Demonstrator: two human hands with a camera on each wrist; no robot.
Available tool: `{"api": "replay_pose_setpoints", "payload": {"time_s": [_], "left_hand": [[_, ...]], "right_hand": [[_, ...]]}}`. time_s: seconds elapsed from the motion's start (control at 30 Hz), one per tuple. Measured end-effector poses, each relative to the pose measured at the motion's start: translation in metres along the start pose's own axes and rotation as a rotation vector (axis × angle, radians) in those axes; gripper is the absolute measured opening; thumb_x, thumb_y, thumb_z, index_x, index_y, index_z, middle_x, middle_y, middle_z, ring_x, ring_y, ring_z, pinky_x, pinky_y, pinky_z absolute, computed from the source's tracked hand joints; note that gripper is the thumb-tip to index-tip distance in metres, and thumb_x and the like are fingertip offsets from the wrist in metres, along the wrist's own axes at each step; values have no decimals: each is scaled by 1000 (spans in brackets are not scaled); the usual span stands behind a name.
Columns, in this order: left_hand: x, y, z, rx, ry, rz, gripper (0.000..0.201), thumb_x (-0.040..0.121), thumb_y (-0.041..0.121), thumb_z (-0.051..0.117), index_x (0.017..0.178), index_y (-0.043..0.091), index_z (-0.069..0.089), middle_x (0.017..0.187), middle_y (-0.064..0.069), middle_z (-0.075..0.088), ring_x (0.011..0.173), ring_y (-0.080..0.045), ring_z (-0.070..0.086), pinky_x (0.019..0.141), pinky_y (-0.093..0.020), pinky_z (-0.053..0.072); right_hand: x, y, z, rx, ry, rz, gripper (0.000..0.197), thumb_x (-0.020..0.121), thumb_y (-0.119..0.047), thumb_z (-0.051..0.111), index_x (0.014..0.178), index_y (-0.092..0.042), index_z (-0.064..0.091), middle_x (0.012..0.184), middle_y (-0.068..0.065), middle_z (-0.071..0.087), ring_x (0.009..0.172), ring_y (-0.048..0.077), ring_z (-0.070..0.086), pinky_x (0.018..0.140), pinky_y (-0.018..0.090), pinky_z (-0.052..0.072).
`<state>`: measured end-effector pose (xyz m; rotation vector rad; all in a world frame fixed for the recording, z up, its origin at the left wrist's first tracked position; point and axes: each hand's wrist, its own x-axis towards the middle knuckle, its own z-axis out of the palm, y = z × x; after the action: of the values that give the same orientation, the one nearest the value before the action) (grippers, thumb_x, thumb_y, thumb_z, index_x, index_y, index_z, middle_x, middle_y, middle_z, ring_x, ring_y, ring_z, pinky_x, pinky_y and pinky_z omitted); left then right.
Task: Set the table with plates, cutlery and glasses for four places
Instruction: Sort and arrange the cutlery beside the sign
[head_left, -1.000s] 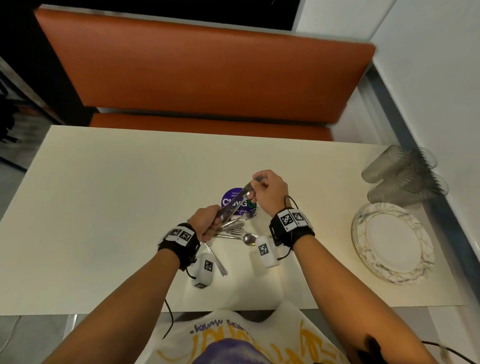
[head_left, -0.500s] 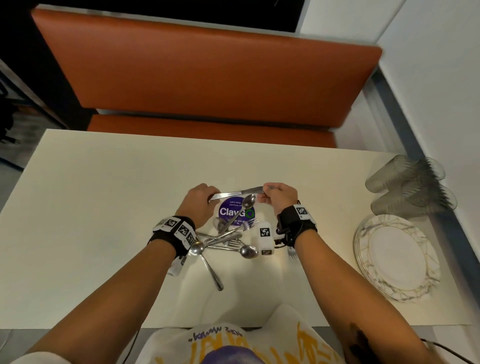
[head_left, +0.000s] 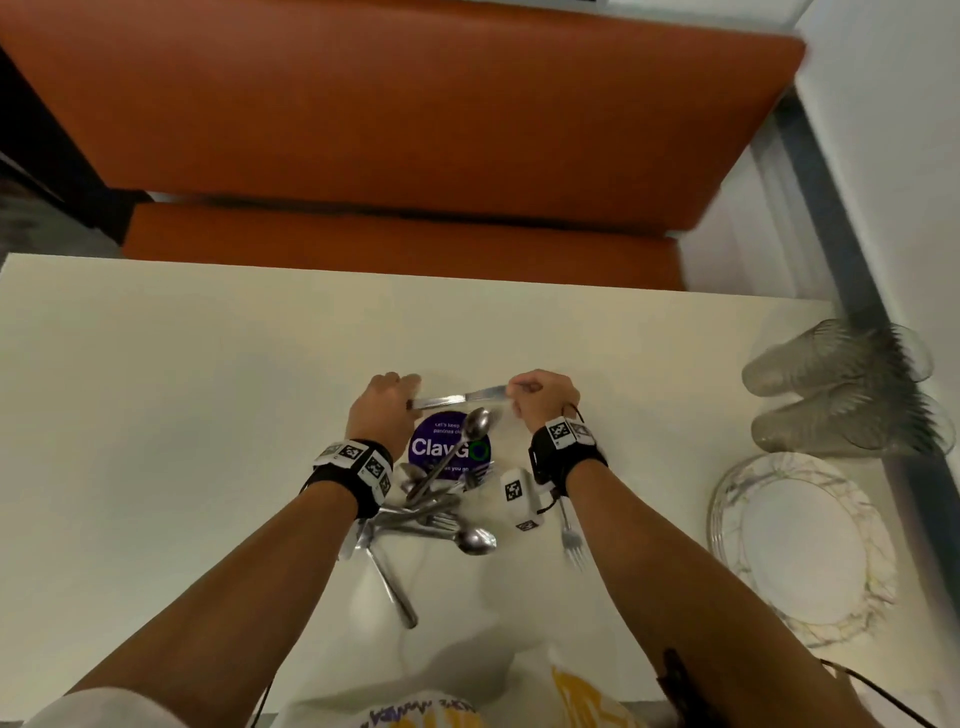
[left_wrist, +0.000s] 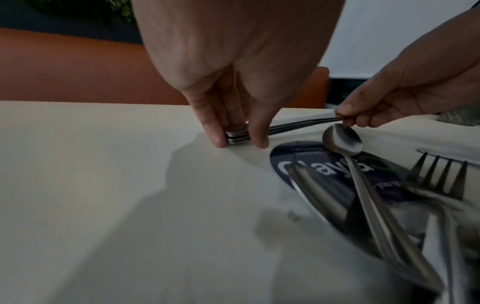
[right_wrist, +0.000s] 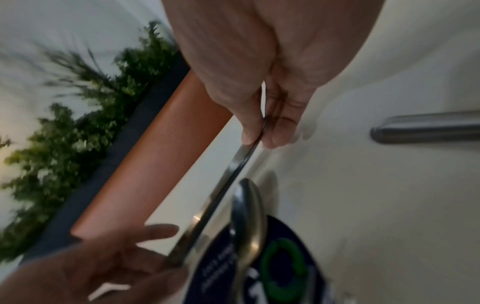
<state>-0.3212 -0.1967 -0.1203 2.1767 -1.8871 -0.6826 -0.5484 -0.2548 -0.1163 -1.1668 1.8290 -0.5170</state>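
Cream tabletop (head_left: 156, 415) before an orange bench: the left hand (head_left: 382, 410) pinches one end of stacked knives (head_left: 457, 399), the right hand (head_left: 545, 402) the other. Long axis runs left-right, just beyond the cutlery pile (head_left: 436, 509). Plates (head_left: 800, 545) and glasses (head_left: 841, 389) wait rightward.
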Motion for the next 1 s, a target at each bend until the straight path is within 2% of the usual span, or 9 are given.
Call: {"api": "replay_pose_setpoints", "payload": {"time_s": [0.1,0.2,0.37,0.53,0.6,0.67,0.73,0.87,1.0], "left_hand": [[-7,-3,5,-75,33,-25,10,93,11,69,100,12,76,95,-6,63,101,-29,57,72,-42,54],[-20,-7,9,-129,-3,-38,12,92,10,70,100,13,78,98,-3,63,105,-26,53,78,-45,55],[-35,-11,10,-142,-105,-24,14,91,17,73,105,19,77,104,4,60,109,-18,49,86,-38,54],[-31,-9,6,-136,-90,-41,12,89,16,75,100,16,79,103,-1,64,108,-24,52,84,-37,53],[-29,-10,6,-131,-87,-45,11,89,15,74,99,15,79,101,-3,66,106,-26,53,83,-36,52],[-29,-9,7,-126,-77,-46,13,90,13,71,100,14,79,101,-5,66,105,-27,54,83,-38,53],[-29,-8,6,-121,-58,-39,14,90,10,69,100,12,79,100,-6,66,104,-27,54,82,-41,55],[-26,-9,5,-116,-15,7,14,88,4,71,99,8,79,98,-7,66,102,-28,55,76,-43,57],[-25,-13,6,-138,-20,31,13,88,3,73,98,7,80,98,-9,67,102,-29,55,80,-45,56]], "right_hand": [[1,12,3,-131,-57,-65,7,83,-23,76,86,-18,80,77,1,76,76,20,73,76,35,62],[-12,30,0,-211,-74,-114,8,83,-22,79,86,-16,80,78,2,76,74,21,73,77,37,62],[-31,45,-8,-268,-148,-109,4,84,-18,78,86,-15,80,76,3,76,72,23,73,76,40,63],[-25,35,-1,-372,-60,-263,10,89,-18,74,95,-12,79,94,3,65,78,15,58,71,11,41],[-24,37,2,-381,-49,-295,11,90,-16,72,97,-10,78,95,1,59,78,12,54,69,6,41],[-24,43,3,-355,-65,-332,12,91,-15,71,99,-8,76,98,1,58,78,12,55,73,10,48],[-26,48,3,-355,-109,-372,14,91,-12,71,103,-5,74,103,4,56,80,14,56,71,5,42],[-26,54,3,-391,-131,-478,16,87,0,69,103,-3,73,105,11,58,82,19,57,78,23,48],[-26,52,3,-420,-132,-548,10,87,1,68,96,-2,72,101,9,60,77,21,59,73,26,50]]}}
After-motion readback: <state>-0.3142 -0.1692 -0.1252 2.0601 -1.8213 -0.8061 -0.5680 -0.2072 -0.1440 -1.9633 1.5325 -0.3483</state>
